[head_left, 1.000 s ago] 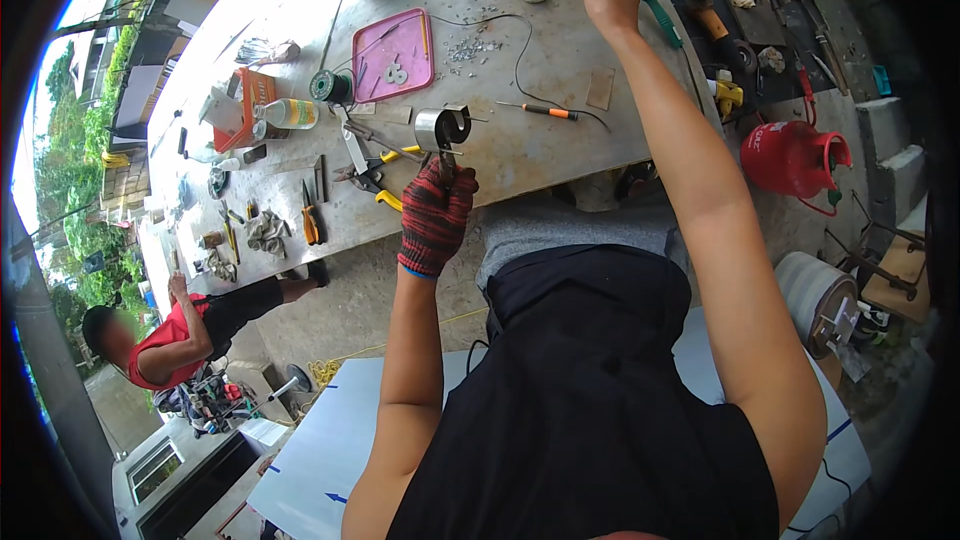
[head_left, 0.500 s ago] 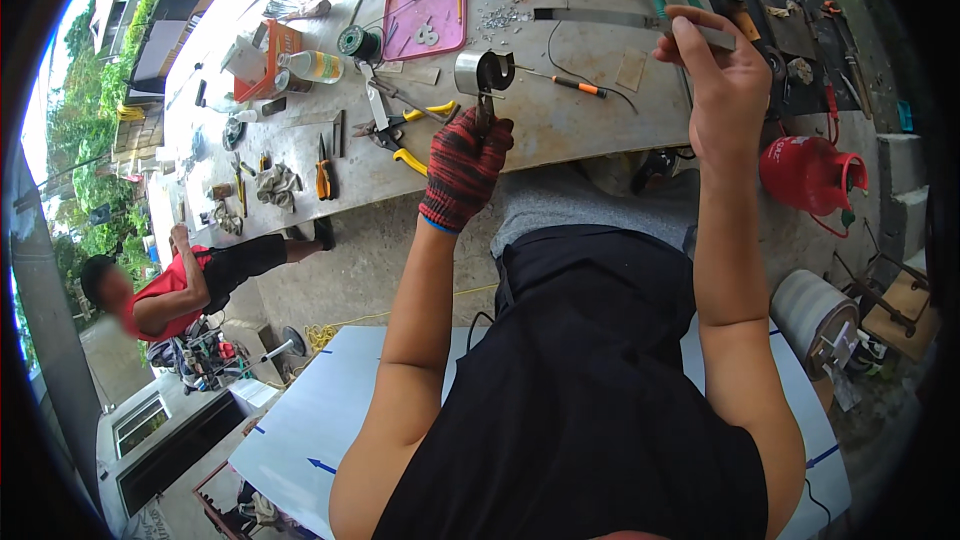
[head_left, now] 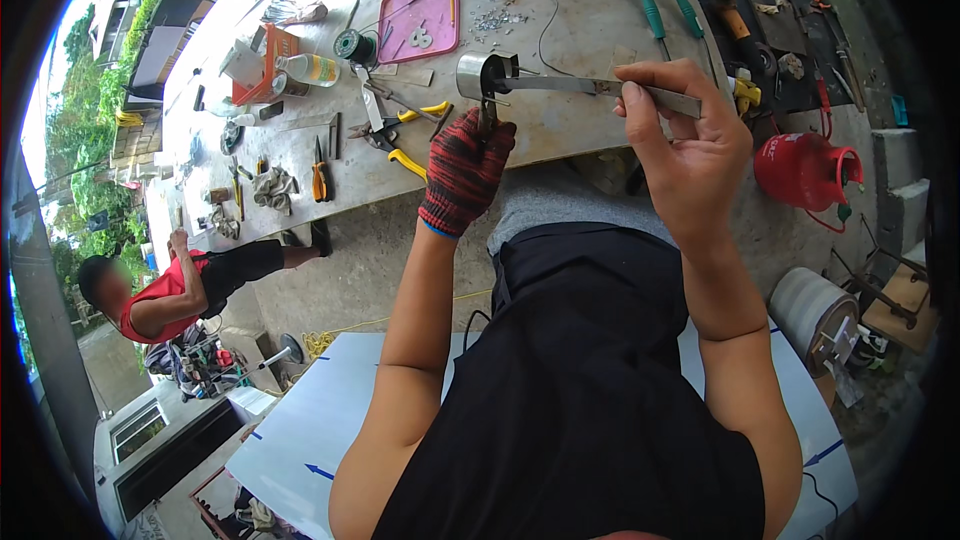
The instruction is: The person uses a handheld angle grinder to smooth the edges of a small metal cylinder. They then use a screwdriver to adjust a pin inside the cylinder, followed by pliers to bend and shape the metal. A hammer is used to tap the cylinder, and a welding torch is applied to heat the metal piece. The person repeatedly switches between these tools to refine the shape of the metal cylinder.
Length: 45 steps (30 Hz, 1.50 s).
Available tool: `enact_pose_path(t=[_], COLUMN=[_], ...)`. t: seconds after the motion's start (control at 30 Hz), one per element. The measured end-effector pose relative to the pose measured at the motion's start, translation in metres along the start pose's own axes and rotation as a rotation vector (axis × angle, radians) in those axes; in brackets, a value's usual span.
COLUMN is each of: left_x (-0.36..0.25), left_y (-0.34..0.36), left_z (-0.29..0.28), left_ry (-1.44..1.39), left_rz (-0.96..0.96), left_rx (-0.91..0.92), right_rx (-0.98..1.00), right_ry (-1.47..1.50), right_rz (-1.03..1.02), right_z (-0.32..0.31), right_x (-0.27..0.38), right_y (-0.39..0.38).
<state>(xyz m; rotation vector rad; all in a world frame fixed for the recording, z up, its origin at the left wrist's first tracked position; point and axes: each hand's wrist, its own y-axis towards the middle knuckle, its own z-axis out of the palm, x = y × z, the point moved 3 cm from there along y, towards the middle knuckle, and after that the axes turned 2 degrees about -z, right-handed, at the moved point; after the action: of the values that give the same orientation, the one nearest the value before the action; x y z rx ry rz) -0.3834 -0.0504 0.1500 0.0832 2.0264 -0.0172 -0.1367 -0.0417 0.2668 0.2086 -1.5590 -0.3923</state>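
Observation:
My left hand (head_left: 466, 172), in a red and black knitted glove, is closed around a dark plier-like tool (head_left: 487, 112), mostly hidden in the fist. Above that tool is a short, shiny curved metal cylinder (head_left: 473, 76) with an opening on its right side. My bare right hand (head_left: 697, 145) pinches a long flat metal strip (head_left: 570, 85) between thumb and fingers. The strip points left, its far end at the cylinder's opening; whether the two touch I cannot tell. Yellow-handled snips (head_left: 385, 130) lie on the table just left of the glove.
A pink tray (head_left: 440, 45) holds small metal pieces on the metal-topped table (head_left: 560, 135). Close by are a wire spool (head_left: 352, 45), a clear bottle (head_left: 312, 70) and green-handled tools (head_left: 648, 6). A red gas cylinder (head_left: 805, 172) stands right. Another person (head_left: 165, 290) is at the left.
My right hand has moved left and down, bringing the strip from over the table to the metal cylinder. My left hand has stayed almost still, holding the same tool.

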Motion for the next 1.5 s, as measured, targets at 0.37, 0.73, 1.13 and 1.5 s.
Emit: enact_pose_path(t=[0.37,0.73,1.13,1.5], left_x=[0.000,-0.001,0.002,-0.010], left_y=[-0.003,-0.004,-0.004,0.006], left_z=[-0.004,-0.005,-0.008,-0.004], left_ry=[0.069,0.091,0.140,0.069], left_rz=[0.022,0.012,0.025,-0.010], left_rx=[0.049,0.037,0.022,-0.029], right_rx=[0.029,0.092,-0.174,-0.301], right_ry=[-0.025,-0.091,-0.064,-0.790], right_rz=[-0.068,-0.091,-0.085,-0.152], right_z=[0.004,0.003,-0.017,0.008], right_x=[0.006,0.010,-0.007,-0.244], right_y=[-0.004,-0.007,0.024,0.175])
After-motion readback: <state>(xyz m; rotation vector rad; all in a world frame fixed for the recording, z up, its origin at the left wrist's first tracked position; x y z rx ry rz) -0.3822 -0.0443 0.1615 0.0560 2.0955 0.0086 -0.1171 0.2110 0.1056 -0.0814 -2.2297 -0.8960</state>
